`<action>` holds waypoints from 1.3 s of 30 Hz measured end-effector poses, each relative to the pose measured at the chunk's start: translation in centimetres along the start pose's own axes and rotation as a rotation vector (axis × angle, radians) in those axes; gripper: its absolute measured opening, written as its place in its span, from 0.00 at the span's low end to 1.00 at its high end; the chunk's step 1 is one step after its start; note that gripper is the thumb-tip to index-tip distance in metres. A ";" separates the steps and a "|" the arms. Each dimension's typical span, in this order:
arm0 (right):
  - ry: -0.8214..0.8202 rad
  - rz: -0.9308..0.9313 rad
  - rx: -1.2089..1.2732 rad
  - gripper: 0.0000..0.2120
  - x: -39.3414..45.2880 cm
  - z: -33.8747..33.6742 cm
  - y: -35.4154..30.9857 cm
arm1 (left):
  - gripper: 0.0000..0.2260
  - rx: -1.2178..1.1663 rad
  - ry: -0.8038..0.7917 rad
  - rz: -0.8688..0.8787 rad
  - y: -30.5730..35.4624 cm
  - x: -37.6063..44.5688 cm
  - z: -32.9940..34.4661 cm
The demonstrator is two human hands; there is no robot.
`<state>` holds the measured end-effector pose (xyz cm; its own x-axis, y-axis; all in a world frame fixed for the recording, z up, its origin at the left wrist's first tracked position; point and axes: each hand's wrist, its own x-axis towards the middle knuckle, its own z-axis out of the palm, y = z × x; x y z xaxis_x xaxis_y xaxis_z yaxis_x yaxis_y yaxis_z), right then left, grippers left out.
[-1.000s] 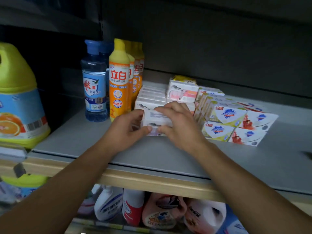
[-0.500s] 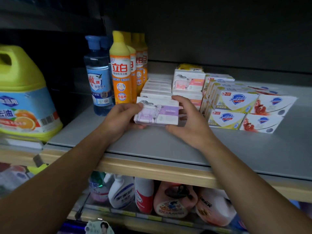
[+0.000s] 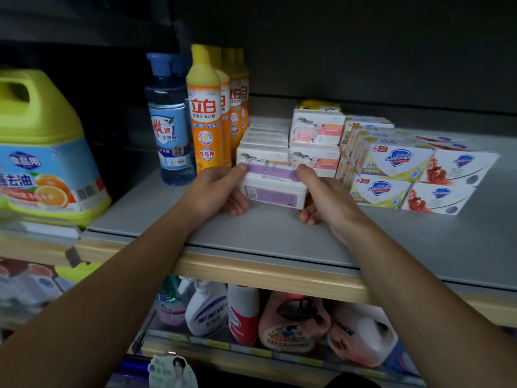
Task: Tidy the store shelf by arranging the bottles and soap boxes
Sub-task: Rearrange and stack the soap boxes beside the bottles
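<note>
**Both hands hold a purple soap box at the front of the soap rows**

The left hand (image 3: 215,189) grips the left end of a purple soap box (image 3: 275,189) and the right hand (image 3: 327,200) grips its right end, thumbs on top and fingers curled beneath. The box sits tilted with its top face toward the camera, just above the grey shelf (image 3: 279,233), at the front of a row of white soap boxes (image 3: 264,141) that runs back toward the rear wall.

Just to the right of that row stand two stacked pink soap boxes (image 3: 317,144), with a yellow packet (image 3: 319,105) behind them. Further right lie the Safeguard soap boxes (image 3: 397,169), yellow-trimmed ones beside red-trimmed ones, stacked two high and skewed at an angle to the shelf edge; they lie close to the right hand.

To the left of the white row a line of orange bottles (image 3: 205,116) stands upright, touching or nearly touching the row. A blue bottle (image 3: 169,124) stands just left of them, with another behind it. Well apart on the far left is a large yellow-green jug (image 3: 42,147).

Below the wooden shelf edge (image 3: 265,275), the lower shelf holds spray bottles (image 3: 207,309) and pink refill pouches (image 3: 293,323).
</note>
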<state>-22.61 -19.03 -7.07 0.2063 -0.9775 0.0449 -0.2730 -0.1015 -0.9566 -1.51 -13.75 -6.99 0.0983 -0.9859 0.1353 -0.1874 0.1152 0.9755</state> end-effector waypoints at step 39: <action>0.069 -0.567 -0.576 0.22 -0.4 0.3 0.5 | 0.20 0.769 0.083 0.331 -0.9 -0.7 -1.6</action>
<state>-22.52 -18.62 -7.63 0.4049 -0.7562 0.5140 -0.5897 -0.6455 -0.4853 0.17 -12.97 -7.64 -0.0132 -0.9003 0.4350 -0.8302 0.2523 0.4970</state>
